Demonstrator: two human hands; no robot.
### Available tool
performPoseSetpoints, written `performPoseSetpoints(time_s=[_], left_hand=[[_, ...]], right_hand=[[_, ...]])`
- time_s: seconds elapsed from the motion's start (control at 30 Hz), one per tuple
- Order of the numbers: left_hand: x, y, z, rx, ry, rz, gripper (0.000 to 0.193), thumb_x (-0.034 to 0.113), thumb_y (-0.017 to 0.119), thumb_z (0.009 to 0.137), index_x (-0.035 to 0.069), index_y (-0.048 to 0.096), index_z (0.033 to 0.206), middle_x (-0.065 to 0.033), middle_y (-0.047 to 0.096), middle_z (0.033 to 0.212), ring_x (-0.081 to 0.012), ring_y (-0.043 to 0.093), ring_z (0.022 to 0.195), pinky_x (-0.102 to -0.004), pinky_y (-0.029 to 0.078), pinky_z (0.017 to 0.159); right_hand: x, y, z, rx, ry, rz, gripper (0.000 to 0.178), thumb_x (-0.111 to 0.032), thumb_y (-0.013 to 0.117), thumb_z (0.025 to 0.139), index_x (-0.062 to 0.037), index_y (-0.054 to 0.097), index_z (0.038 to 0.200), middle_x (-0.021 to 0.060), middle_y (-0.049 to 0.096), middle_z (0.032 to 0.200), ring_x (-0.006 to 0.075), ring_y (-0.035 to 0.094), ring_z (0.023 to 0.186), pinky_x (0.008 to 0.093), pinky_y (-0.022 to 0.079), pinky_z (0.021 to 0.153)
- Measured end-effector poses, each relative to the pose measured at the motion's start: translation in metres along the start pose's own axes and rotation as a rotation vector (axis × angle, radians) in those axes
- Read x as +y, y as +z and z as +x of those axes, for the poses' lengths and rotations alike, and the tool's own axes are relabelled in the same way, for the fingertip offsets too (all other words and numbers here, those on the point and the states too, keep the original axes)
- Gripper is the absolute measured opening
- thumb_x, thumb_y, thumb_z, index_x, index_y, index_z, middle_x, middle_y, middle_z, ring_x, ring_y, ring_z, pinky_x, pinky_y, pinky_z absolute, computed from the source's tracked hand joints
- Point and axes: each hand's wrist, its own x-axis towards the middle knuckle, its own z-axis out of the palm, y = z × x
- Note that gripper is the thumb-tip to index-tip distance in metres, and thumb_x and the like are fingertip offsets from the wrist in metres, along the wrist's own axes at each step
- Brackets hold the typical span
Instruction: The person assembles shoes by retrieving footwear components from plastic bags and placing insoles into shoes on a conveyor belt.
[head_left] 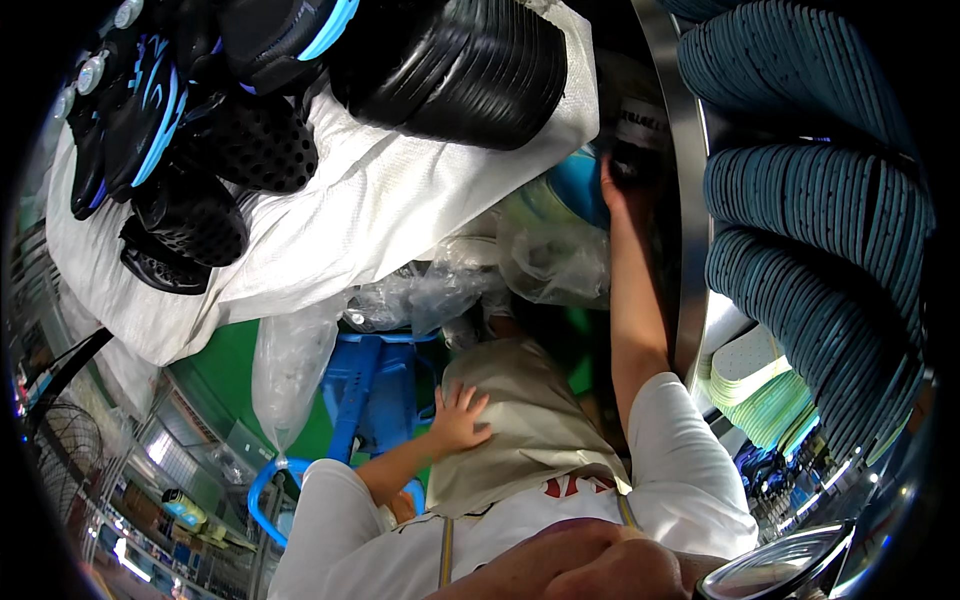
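Observation:
My left hand (460, 420) rests on the beige cloth (515, 400) over my lap, its fingers spread and holding nothing. Stretched far forward, my right hand (630, 192) is in the shadowed gap beside a curved metal edge. It is closed around the lower part of a dark container with a white label (640, 125); the thumb shows on its left side, while the other fingers are lost in shadow. Just left of that hand is a blue rounded thing (580, 188), partly covered by clear plastic bags (553, 250).
A white woven sheet (350, 210) carries black-and-blue shoes (155, 110) and a row of stacked black pieces (470, 70). Stacked dark teal sole-shaped sheets (815, 190) and pale green ones (750, 390) line the right. A blue plastic stool (372, 390) stands on green floor.

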Motion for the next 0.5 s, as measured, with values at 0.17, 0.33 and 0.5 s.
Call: performPoseSetpoints(time_s=[0.17,0.33,0.5], left_hand=[[0.007,0.038,0.0,0.02,-0.129,-0.023,0.048,0.04,0.054,0.065,0.016,0.047,0.106,-0.0084,0.035,0.116,-0.0295,0.023,0.116,-0.0585,0.019,0.086],[0.005,0.042,0.005,0.078,-0.158,0.013,0.043,0.038,0.055,0.065,0.016,0.049,0.101,-0.0048,0.037,0.114,-0.0262,0.025,0.114,-0.0539,0.024,0.086],[0.012,0.035,0.013,0.079,-0.186,0.024,0.041,0.036,0.055,0.065,0.015,0.049,0.1,-0.0047,0.038,0.112,-0.0255,0.028,0.112,-0.0535,0.025,0.086]], right_hand=[[-0.009,-0.003,0.031,0.022,0.005,-0.247,0.04,-0.043,0.045,0.07,-0.0144,0.052,0.097,0.0103,0.054,0.091,0.0288,0.052,0.083,0.0479,0.044,0.07],[-0.02,-0.023,0.062,0.009,0.005,-0.266,0.035,-0.04,0.044,0.073,-0.0146,0.051,0.096,0.0071,0.053,0.092,0.0239,0.052,0.081,0.0391,0.046,0.06],[-0.022,-0.015,0.045,-0.126,-0.257,-0.521,0.028,-0.032,0.048,0.074,-0.0125,0.052,0.093,0.0075,0.053,0.09,0.0213,0.052,0.077,0.0354,0.045,0.059]])
